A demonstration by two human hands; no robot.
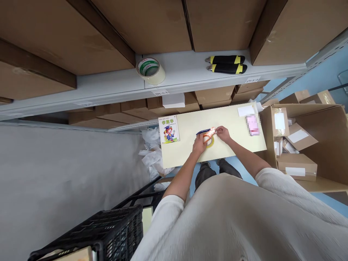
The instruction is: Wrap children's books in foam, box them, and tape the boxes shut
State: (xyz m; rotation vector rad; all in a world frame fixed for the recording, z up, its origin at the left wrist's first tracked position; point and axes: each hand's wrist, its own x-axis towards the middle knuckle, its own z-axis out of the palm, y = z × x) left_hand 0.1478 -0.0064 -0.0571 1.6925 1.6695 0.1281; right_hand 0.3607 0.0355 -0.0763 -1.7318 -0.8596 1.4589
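Before a grey shelf (pixel 182 69) of cardboard boxes (pixel 160 25), over a pale desk (pixel 233 146): gripping with the left hand (pixel 199 143) and meeting with the right hand (pixel 223 134), narrowed, too small to tell whether pinching tape, an orange tape dispenser (pixel 209 135). Lying between the two, slanting lengthwise away and rightward, beside a slim blue tool (pixel 203 131).

An orange-and-white tape dispenser (pixel 211 132), partly covered, carries a roll of yellowish tape (pixel 210 143). It slants over the bench (pixel 187 125), its narrow end toward the upper right. A slim, dark blue object (pixel 203 132) lies near-level just beside it.
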